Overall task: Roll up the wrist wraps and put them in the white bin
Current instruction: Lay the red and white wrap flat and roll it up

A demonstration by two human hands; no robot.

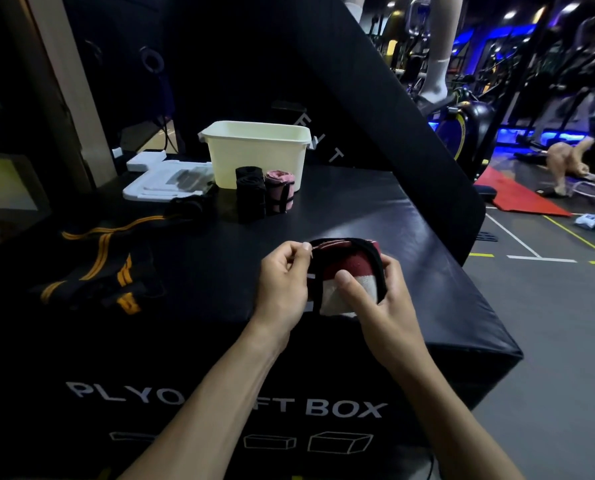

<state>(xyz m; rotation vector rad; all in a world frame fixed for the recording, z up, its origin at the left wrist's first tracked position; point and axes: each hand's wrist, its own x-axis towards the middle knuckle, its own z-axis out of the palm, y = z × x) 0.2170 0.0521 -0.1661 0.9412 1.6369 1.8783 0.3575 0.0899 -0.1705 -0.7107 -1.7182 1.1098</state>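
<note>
I hold a rolled red, white and black wrist wrap (353, 268) just above the black plyo box (220, 244). My right hand (375, 299) grips the roll, thumb pressed on its front. My left hand (284, 282) pinches the wrap's black strap end at the roll's left side. The white bin (258, 150) stands at the far side of the box. In front of it stand a rolled pink wrap (279, 190) and two rolled black wraps (251, 192). Unrolled black wraps with orange stripes (95, 268) lie at the left.
A white foam tray (161, 181) lies left of the bin. A big black pad (375, 109) leans behind the box. On the right is gym floor with a red mat (517, 195), exercise machines and a crouching person (573, 161).
</note>
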